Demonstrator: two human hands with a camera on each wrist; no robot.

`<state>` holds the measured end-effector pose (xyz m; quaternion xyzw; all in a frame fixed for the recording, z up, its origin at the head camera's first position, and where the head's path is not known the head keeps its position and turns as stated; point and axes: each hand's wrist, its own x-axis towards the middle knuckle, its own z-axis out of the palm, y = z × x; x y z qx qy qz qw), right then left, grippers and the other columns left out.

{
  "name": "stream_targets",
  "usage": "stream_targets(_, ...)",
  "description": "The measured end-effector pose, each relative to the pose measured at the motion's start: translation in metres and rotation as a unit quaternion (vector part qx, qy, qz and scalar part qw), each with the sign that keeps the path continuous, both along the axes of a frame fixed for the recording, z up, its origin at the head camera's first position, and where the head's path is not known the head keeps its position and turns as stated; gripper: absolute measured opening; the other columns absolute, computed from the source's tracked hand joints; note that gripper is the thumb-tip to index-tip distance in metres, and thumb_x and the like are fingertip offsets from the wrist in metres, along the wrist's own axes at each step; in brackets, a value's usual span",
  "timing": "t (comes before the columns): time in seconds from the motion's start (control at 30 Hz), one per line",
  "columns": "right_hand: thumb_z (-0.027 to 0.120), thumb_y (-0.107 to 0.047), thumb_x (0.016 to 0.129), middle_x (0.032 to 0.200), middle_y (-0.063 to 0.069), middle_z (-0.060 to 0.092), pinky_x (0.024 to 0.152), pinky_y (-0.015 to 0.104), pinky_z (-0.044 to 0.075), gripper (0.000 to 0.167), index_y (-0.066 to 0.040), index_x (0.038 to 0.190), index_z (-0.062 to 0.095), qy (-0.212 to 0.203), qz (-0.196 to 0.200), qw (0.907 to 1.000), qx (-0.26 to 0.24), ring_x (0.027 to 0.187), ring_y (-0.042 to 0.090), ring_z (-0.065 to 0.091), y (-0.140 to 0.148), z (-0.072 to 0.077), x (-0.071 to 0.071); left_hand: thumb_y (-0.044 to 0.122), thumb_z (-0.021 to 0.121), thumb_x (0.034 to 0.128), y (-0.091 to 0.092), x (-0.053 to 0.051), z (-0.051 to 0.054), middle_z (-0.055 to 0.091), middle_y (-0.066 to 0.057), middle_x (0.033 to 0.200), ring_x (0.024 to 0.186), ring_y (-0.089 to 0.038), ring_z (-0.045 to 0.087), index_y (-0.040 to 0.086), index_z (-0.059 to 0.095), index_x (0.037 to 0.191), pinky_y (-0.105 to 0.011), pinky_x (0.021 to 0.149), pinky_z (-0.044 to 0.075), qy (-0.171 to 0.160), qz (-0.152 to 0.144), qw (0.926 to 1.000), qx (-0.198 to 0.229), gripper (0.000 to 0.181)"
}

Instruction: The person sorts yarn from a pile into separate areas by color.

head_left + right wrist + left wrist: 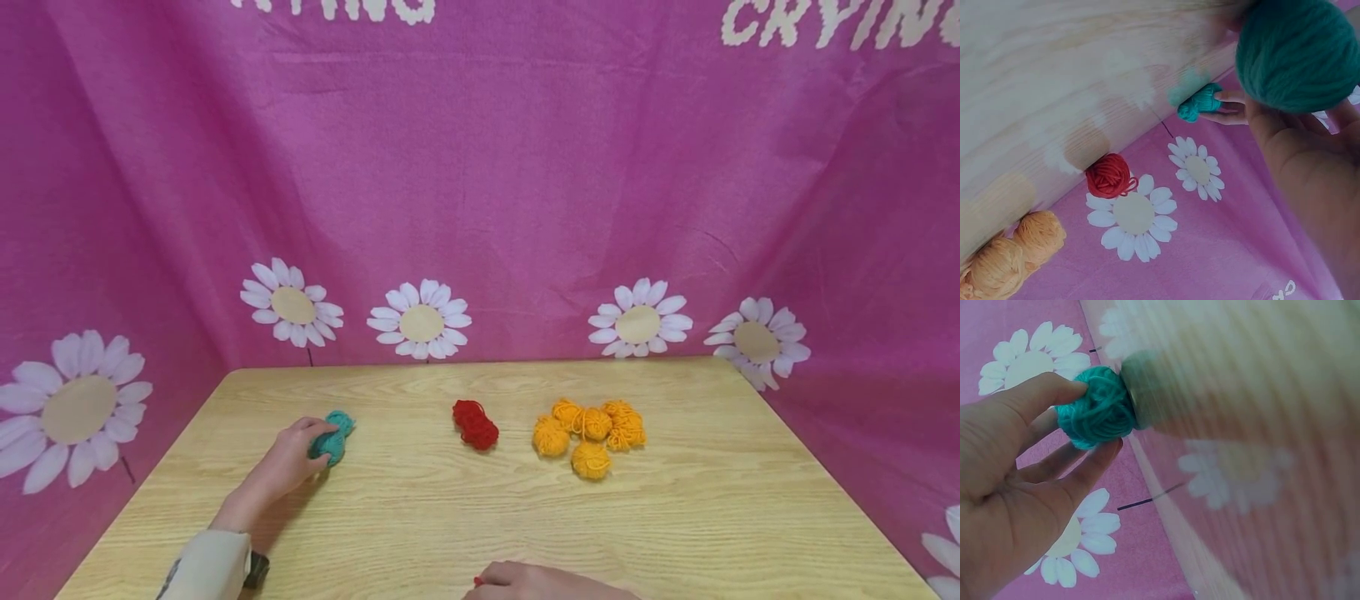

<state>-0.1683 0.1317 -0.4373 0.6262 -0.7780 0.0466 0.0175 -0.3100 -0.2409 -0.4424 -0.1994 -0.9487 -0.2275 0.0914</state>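
Observation:
In the head view my left hand grips a teal yarn ball at the table's left side. Another small teal ball touches it on the far side. The left wrist view shows the thumb and fingers around the teal yarn ball. My right hand is partly cut off at the near edge of the head view, with a tiny red spot by its fingers that I cannot identify. Up close in the right wrist view, the right hand holds a large teal yarn ball.
Red yarn lies at mid-table. Several orange yarn balls sit grouped to its right. The wooden table ends at a pink cloth with white daisies, which hangs behind and along both sides.

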Motion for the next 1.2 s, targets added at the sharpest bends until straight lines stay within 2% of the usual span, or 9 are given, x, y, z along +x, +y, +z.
stream_targets(0.43,0.050,-0.033,0.102,0.110,-0.010,0.062,0.088,-0.001,0.038,0.022,-0.025,0.120,0.062,0.025,0.040,0.9967,-0.065,0.102,0.001,0.057,-0.007,-0.006,-0.005,0.003,0.074,0.0823,0.000,0.006,0.002,0.059,-0.027,0.119,0.104,-0.038,0.062,-0.007,0.063,0.120,-0.050,0.086,0.056,0.012,0.002,0.9998,0.017,0.041)
stream_targets(0.6,0.049,-0.034,0.102,0.109,-0.012,0.058,0.091,0.000,0.037,0.020,-0.027,0.117,0.061,0.051,0.053,0.9949,-0.068,0.103,0.001,0.054,-0.009,-0.007,-0.006,0.004,0.074,0.0824,0.000,0.008,0.003,0.058,-0.028,0.123,0.108,-0.042,0.062,-0.006,0.063,0.121,-0.051,0.087,0.056,0.040,0.008,0.9989,0.025,0.042)
stream_targets(0.67,0.050,-0.032,0.102,0.110,-0.010,0.057,0.090,0.000,0.036,0.019,-0.025,0.116,0.061,0.018,0.041,0.9968,-0.066,0.103,0.002,0.054,-0.008,-0.007,-0.007,0.003,0.075,0.0818,0.001,0.010,0.003,0.058,-0.027,0.124,0.110,-0.043,0.061,-0.005,0.063,0.122,-0.052,0.089,0.055,0.051,0.010,0.9983,0.027,0.043)
stream_targets(0.73,0.050,-0.033,0.102,0.112,-0.008,0.056,0.087,0.000,0.039,0.020,-0.023,0.118,0.058,-0.072,0.006,0.9957,-0.057,0.102,-0.001,0.052,-0.006,-0.007,-0.009,0.003,0.075,0.0817,0.002,0.012,0.003,0.059,-0.026,0.123,0.112,-0.043,0.061,-0.005,0.063,0.122,-0.053,0.091,0.054,0.061,0.009,0.9976,0.032,0.043)
stream_targets(0.83,0.053,-0.035,0.101,0.115,-0.005,0.055,0.081,0.003,0.043,0.027,-0.021,0.123,0.053,-0.226,-0.068,0.9704,-0.053,0.099,-0.006,0.051,-0.002,-0.005,-0.011,0.003,0.076,0.0809,0.005,0.013,0.002,0.060,-0.024,0.122,0.111,-0.042,0.062,-0.005,0.063,0.122,-0.052,0.091,0.054,0.075,0.003,0.9964,0.038,0.044)
stream_targets(0.9,0.057,-0.038,0.098,0.116,-0.006,0.054,0.079,0.007,0.047,0.033,-0.024,0.127,0.051,-0.290,-0.115,0.9487,-0.048,0.098,-0.009,0.049,0.001,-0.002,-0.014,0.003,0.077,0.0807,0.007,0.014,0.002,0.061,-0.024,0.122,0.111,-0.041,0.062,-0.005,0.064,0.122,-0.053,0.092,0.053,0.083,-0.002,0.9956,0.043,0.044)
stream_targets(1.0,0.059,-0.039,0.097,0.117,-0.011,0.053,0.079,0.011,0.050,0.034,-0.028,0.128,0.051,-0.320,-0.153,0.9340,-0.046,0.097,-0.009,0.050,0.005,0.004,-0.017,0.002,0.076,0.0810,0.010,0.017,0.002,0.062,-0.022,0.121,0.112,-0.042,0.062,-0.004,0.063,0.122,-0.053,0.092,0.053,0.085,-0.006,0.9953,0.047,0.043)
stream_targets(1.1,0.058,-0.037,0.098,0.116,-0.015,0.053,0.079,0.012,0.051,0.031,-0.033,0.127,0.051,-0.323,-0.177,0.9276,-0.066,0.098,-0.008,0.050,0.010,0.009,-0.020,0.000,0.075,0.0810,0.015,0.022,0.003,0.062,-0.021,0.121,0.114,-0.042,0.061,-0.002,0.064,0.122,-0.052,0.091,0.054,0.091,-0.015,0.9945,0.049,0.043)
stream_targets(1.2,0.057,-0.035,0.098,0.115,-0.017,0.053,0.080,0.012,0.051,0.028,-0.035,0.126,0.051,-0.299,-0.195,0.9305,-0.083,0.098,-0.006,0.051,0.014,0.011,-0.024,0.001,0.076,0.0804,0.021,0.027,0.003,0.064,-0.020,0.119,0.113,-0.041,0.062,-0.002,0.065,0.120,-0.051,0.090,0.055,0.113,-0.034,0.9921,0.042,0.042)
